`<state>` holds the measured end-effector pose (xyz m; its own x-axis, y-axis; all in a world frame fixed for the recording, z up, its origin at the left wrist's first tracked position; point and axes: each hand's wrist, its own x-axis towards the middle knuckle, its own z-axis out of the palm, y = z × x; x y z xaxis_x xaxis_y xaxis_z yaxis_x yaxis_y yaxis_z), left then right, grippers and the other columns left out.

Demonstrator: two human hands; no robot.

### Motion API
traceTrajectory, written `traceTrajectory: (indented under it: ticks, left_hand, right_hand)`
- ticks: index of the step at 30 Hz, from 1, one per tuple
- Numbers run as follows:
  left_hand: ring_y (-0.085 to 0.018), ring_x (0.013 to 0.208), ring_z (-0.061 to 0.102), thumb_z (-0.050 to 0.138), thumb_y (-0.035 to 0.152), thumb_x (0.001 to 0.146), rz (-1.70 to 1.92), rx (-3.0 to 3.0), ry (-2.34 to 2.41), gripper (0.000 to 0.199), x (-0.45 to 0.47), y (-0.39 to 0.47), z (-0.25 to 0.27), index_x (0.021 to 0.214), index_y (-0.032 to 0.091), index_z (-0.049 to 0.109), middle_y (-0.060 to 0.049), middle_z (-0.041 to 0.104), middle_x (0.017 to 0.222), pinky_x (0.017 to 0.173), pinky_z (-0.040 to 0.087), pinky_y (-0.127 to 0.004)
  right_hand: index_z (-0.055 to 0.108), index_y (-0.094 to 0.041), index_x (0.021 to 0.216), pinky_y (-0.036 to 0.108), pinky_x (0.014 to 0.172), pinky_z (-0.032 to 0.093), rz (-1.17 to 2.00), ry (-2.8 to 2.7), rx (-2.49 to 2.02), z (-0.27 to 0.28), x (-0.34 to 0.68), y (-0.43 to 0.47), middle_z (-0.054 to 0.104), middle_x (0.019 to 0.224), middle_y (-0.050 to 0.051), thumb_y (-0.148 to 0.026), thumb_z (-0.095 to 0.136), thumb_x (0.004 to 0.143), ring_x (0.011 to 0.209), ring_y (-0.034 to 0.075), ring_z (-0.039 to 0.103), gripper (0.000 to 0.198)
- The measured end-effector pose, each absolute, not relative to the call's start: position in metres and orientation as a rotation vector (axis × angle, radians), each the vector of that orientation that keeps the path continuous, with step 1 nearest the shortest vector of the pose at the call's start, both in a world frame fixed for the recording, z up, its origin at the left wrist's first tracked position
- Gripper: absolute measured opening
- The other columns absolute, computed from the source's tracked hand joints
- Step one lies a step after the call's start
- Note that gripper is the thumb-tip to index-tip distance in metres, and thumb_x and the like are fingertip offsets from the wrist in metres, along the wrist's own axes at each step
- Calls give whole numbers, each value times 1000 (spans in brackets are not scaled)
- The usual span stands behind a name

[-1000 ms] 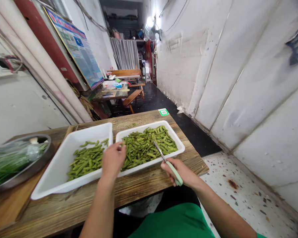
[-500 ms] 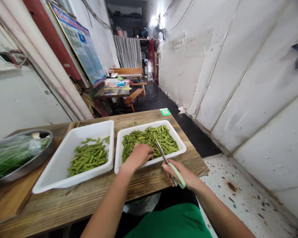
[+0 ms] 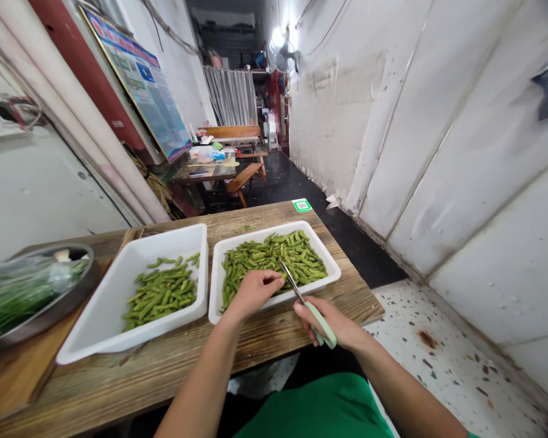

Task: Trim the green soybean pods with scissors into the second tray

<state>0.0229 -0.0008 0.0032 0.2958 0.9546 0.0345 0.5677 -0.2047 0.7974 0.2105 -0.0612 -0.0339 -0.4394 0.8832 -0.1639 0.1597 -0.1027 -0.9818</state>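
My right hand (image 3: 322, 319) is wrapped round the pale green handles of a pair of scissors (image 3: 293, 285), whose metal blades point up and left over the right tray. Close to the blade tips, my left hand (image 3: 258, 291) is closed in a pinch on an edamame pod (image 3: 284, 276), mostly hidden by the fingers. Below both lies a heap of green edamame pods (image 3: 246, 258) in a white plastic tray (image 3: 333, 271). To the left, a deeper white tray (image 3: 89, 322) holds a smaller pile of edamame pods (image 3: 164, 295).
A wooden table (image 3: 164, 365) carries both trays. At far left a metal bowl (image 3: 89, 267) of bagged green vegetables stands by a wooden board (image 3: 22, 377). A green QR-code card (image 3: 302, 205) lies at the far corner. Behind are another table (image 3: 201, 173) and a bench (image 3: 244, 176).
My left hand has come up out of the pods, its thumb and finger now pinched near the blade tips. The scissors stay in my right hand. The whole view has shifted slightly.
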Motion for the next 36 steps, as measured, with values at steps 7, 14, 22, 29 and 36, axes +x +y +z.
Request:
traceTrajectory:
  ticks: [7, 14, 22, 29, 36]
  left_hand:
    - [-18, 66, 59, 58, 40, 69, 757, 1783, 1313, 28, 23, -2, 2, 73, 16, 72, -4, 70, 71, 63, 41, -26]
    - [-11, 55, 52, 66, 37, 63, 945, 1411, 1289, 26, 20, 1, 1, 75, 14, 65, 0, 62, 60, 53, 36, -22]
    - [-7, 49, 45, 71, 40, 59, 1240, 1175, 1239, 30, 28, -3, -2, 63, 15, 54, 5, 53, 52, 50, 33, -20]
    - [-7, 47, 39, 66, 45, 64, 1185, 1446, 1363, 32, 34, -12, -3, 57, 16, 52, 6, 47, 48, 48, 30, -21]
    - [-9, 47, 38, 62, 47, 66, 1210, 1609, 1561, 36, 42, -14, -6, 51, 17, 48, 5, 43, 46, 48, 29, -22]
  right_hand:
    - [42, -18, 67, 16, 28, 35, 1579, -1585, -1181, -29, 209, -62, 42, 49, -7, -59, 51, 75, 32, 6, 41, 42]
    - [44, -18, 77, 16, 31, 37, 1667, -1477, -1113, -29, 208, -65, 45, 56, -6, -62, 49, 74, 36, 6, 44, 45]
    - [40, -18, 75, 18, 43, 43, 1753, -1469, -1027, -26, 201, -66, 45, 62, -5, -64, 42, 77, 45, 6, 47, 46]
    - [42, -17, 70, 18, 36, 41, 1731, -1407, -1013, -24, 198, -65, 45, 57, -5, -63, 45, 77, 39, 6, 45, 47]
    - [46, -17, 79, 18, 28, 37, 1775, -1298, -1093, -23, 190, -68, 45, 50, -7, -66, 48, 72, 31, 7, 43, 50]
